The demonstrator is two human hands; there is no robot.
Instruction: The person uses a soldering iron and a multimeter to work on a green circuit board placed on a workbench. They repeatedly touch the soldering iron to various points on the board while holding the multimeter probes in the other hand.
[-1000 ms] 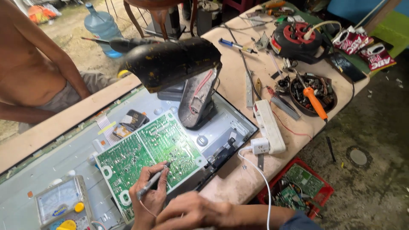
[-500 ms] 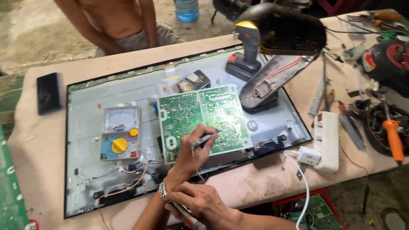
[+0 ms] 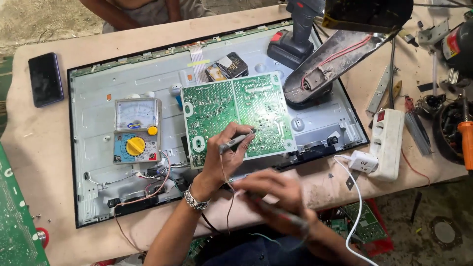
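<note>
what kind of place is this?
Probably an informal electronics repair bench, seemingly open-air: an opened flat-panel TV chassis with a green circuit board lies on the table, beside an analog multimeter and scattered tools.

Black phone (image 3: 45, 79) — power strip (image 3: 386, 143) — cordless drill (image 3: 295, 37).

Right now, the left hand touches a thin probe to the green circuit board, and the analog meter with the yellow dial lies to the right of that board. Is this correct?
Not quite. In the head view the analog meter with the yellow dial lies to the left of the green circuit board, not the right. The left hand does touch a thin probe to that board.
</note>
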